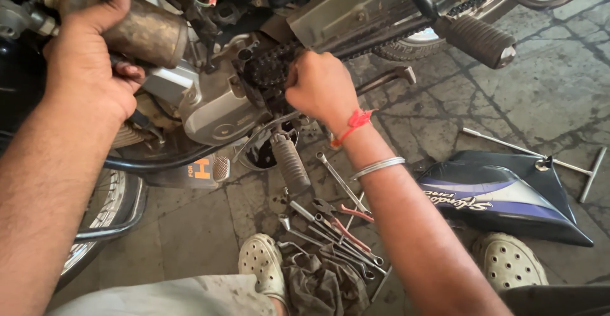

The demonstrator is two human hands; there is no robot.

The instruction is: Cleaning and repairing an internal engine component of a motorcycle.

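1. Keep your left hand (89,55) clenched around the rusty exhaust pipe (143,33) at upper left. This grip steadies the motorcycle; judged from the pose, a loose hold here lets the frame rock.
2. Note the silver engine casing (213,109) just right of that pipe. Keep your knuckles clear of its edges.
3. Hold your right hand (318,87) closed at the drive chain (270,68), where it wraps the front sprocket beside the casing. Your fingers curl inward; what they pinch, if anything besides chain, cannot be told. Work with fingertips only, and keep them out from between the links and teeth.
4. Mind the footrest (290,163) directly below your right wrist.
5. Reach for tools with care: spanners and pliers (337,227) lie loosely piled on the floor near a dark rag (321,284).
6. Avoid stepping on the blue side panel (502,195) and the T-handle wrench (540,160) at right.
7. Expect a cracked, oil-stained stone floor (508,100), sunlit at upper right.
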